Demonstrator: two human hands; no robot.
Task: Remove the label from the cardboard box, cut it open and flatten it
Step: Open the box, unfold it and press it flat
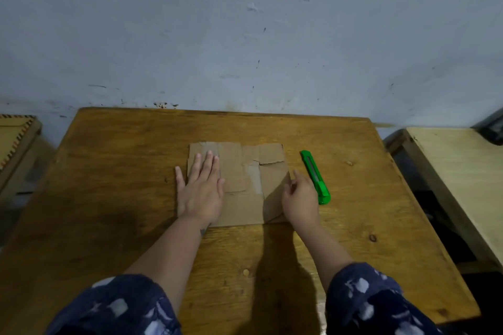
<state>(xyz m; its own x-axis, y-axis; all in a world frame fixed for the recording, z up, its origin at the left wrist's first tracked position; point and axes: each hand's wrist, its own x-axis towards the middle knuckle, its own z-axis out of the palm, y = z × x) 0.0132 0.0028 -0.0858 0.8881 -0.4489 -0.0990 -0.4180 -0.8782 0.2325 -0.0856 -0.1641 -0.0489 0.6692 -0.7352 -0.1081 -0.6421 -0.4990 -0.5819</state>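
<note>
1. Already the cardboard box (239, 185) lies opened out as one flat sheet at the middle of the desk (109, 171); its panels and flaps rest level on the wood.
2. No label shows on the upward face. A pale strip runs down the centre panel, possibly tape residue; I cannot tell.
3. Left hand (200, 190): fingers straight, palm pressing the sheet's left part down, holding nothing.
4. Right hand (299, 198): fingers loosely curled at the sheet's right edge; whether it pinches that edge I cannot tell.
5. Green utility knife (315, 177) lies just right of the sheet, untouched.
6. Judgement: label removal and cutting appear done; only final pressing flat remains.
</note>
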